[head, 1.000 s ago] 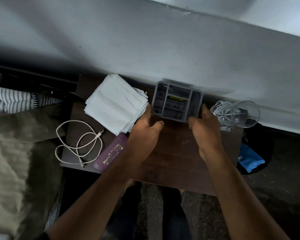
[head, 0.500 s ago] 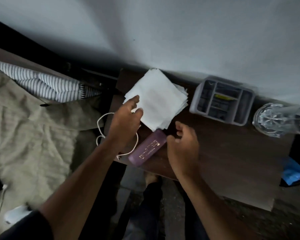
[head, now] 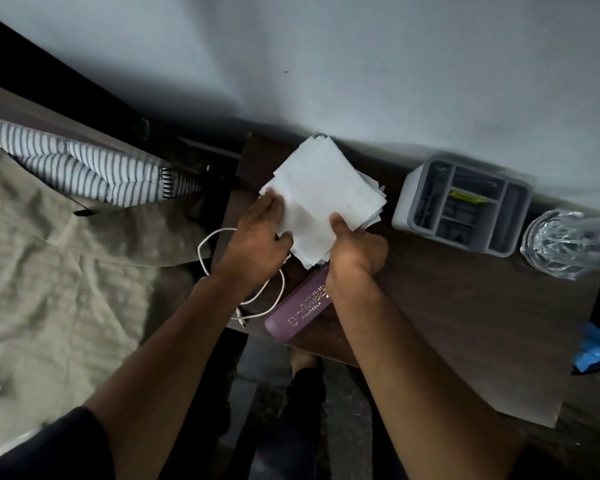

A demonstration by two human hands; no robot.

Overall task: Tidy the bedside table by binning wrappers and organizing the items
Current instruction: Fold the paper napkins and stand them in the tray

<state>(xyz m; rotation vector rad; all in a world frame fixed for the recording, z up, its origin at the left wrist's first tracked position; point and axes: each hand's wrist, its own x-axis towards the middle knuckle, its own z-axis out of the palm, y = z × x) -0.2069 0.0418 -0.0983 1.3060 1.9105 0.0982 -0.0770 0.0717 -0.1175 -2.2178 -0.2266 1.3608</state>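
A stack of white paper napkins (head: 323,188) lies at the back left of the dark wooden bedside table (head: 465,323). My left hand (head: 257,240) grips the stack's left edge and my right hand (head: 355,251) grips its near edge, thumb on top. A purple spectacle case (head: 297,311) lies just below the stack, partly under my right wrist. A white charging cable (head: 257,296) is looped at the table's left edge, partly under my left hand. A grey compartment organizer (head: 465,206) stands to the right of the napkins.
A clear cut-glass tumbler (head: 568,244) lies at the table's far right. A blue wrapper (head: 596,348) lies on the floor to the right. A bed with beige sheet (head: 66,271) and striped pillow (head: 84,164) is on the left. The wall runs behind the table.
Both hands left the grey organizer, moved left, and closed on the napkin stack. The view has swung left toward the bed.
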